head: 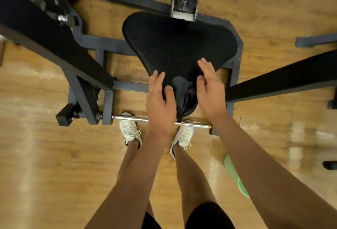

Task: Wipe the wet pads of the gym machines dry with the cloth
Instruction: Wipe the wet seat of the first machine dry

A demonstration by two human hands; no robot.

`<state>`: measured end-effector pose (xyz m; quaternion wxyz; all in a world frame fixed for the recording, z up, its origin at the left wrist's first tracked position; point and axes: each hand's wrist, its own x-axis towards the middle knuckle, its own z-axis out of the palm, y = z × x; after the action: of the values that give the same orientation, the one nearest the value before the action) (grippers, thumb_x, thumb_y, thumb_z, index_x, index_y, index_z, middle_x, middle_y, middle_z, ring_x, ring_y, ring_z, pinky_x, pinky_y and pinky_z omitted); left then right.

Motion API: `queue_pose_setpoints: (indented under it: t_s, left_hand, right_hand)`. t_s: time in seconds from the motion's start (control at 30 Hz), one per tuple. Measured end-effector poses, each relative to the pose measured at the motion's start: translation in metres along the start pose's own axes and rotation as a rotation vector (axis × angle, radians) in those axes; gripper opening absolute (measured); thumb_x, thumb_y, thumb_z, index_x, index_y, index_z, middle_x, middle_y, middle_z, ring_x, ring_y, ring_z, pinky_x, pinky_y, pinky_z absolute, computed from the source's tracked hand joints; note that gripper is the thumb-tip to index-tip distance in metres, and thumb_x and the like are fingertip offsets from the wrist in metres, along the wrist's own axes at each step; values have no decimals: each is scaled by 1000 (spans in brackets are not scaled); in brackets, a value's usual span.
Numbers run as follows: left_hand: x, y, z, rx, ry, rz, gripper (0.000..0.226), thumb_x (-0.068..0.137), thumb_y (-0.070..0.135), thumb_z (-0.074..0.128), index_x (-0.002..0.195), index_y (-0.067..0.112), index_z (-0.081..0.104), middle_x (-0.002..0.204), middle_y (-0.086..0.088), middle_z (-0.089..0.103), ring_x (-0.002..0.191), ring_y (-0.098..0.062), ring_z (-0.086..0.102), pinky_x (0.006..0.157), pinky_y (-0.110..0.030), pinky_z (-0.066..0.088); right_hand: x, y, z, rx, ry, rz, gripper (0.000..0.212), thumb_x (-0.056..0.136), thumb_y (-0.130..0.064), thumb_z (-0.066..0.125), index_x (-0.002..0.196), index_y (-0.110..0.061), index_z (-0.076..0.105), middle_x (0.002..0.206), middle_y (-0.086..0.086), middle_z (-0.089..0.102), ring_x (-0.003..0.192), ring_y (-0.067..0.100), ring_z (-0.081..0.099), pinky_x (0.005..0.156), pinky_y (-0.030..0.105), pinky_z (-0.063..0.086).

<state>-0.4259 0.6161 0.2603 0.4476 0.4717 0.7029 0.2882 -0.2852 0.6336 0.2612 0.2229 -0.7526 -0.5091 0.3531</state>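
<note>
Two bare hands hover at the frame's centre over a black seat pad (pixel 175 46). The left hand (pixel 160 101) and right hand (pixel 209 92) are spread open, holding nothing. Between them lies a dark cloth (pixel 180 90), probably soft and light, easily pinched anywhere. No containers appear.

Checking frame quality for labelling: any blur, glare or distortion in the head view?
Head view: soft throughout, floor smeared at the edges; pale glare streaks on the wood; wide-angle bending of the frame bars; black seat pad shows almost no surface detail.
</note>
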Motion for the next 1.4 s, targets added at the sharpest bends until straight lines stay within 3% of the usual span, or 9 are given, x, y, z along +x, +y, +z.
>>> queue_pose_setpoints:
  t_s: [0.17, 0.3, 0.4, 0.53, 0.7, 0.83, 1.03, 1.33, 1.4]
  left_hand:
    - [-10, 11, 43, 348, -36, 67, 57, 98, 49, 48, 149, 27, 39, 163, -5, 20, 153, -22, 4, 122, -50, -3]
    - [-10, -3, 50, 482, 15, 160, 49, 102, 39, 48, 147, 20, 43, 162, -6, 26, 152, -25, 13, 122, -53, 12]
    - [-24, -12, 49, 270, 165, 126, 43, 104, 28, 50, 143, 12, 48, 160, -9, 29, 148, -20, 24, 118, -46, 30]
    - [-51, -18, 46, -224, 385, -151, 43, 104, 25, 47, 147, 17, 43, 163, -9, 22, 146, 8, 10, 108, -5, 24]
    - [-40, -21, 49, -540, 477, -370, 39, 105, 35, 40, 145, 35, 41, 159, 3, 32, 147, -5, 25, 118, -27, 29]
    - [-20, -49, 32, -856, 393, -589, 60, 93, 55, 47, 142, 21, 51, 149, -4, 48, 138, -18, 45, 114, -42, 40]
    - [-26, -39, 17, -683, 176, -411, 66, 97, 47, 50, 155, 26, 28, 154, 15, 36, 139, 6, 34, 109, -13, 34]
    - [-1, -49, -1, -378, 24, -322, 48, 107, 24, 38, 153, 16, 32, 118, 38, 55, 100, 25, 51, 87, -3, 40]
    - [24, -49, -9, -339, -19, -317, 48, 107, 26, 38, 154, 18, 31, 113, 26, 61, 96, 17, 56, 85, -8, 43]
  right_hand:
    - [62, 2, -25, -141, -80, -71, 45, 102, -13, 38, 147, -20, 40, 152, 9, 39, 141, 5, 23, 105, 16, 29]
    - [86, -11, -1, -199, -273, -177, 46, 101, -17, 41, 146, -22, 41, 155, 0, 36, 148, 21, 16, 121, 42, 14]
    - [89, -15, 29, -289, -226, -186, 44, 99, -23, 41, 143, -24, 46, 156, -3, 33, 149, 23, 11, 120, 48, 1]
    - [84, -20, 52, -272, -3, -122, 38, 96, -21, 40, 129, -26, 58, 149, -8, 44, 147, 21, 21, 121, 48, 6]
    - [81, -19, 60, -347, 66, -160, 40, 95, -21, 36, 129, -26, 57, 148, -7, 45, 146, 22, 23, 121, 49, 11]
    - [81, -20, 62, -369, 80, -166, 40, 94, -20, 36, 128, -25, 57, 148, -7, 46, 146, 24, 24, 120, 51, 13]
    - [80, -25, 65, -400, 102, -157, 39, 93, -20, 35, 125, -25, 56, 146, -8, 47, 145, 24, 25, 120, 50, 14]
    - [81, -24, 67, -451, 121, -164, 39, 92, -20, 34, 125, -25, 55, 146, -8, 47, 144, 25, 26, 119, 51, 16]
    - [81, -24, 67, -461, 117, -160, 40, 92, -21, 33, 126, -25, 54, 147, -8, 46, 145, 25, 26, 119, 50, 15]
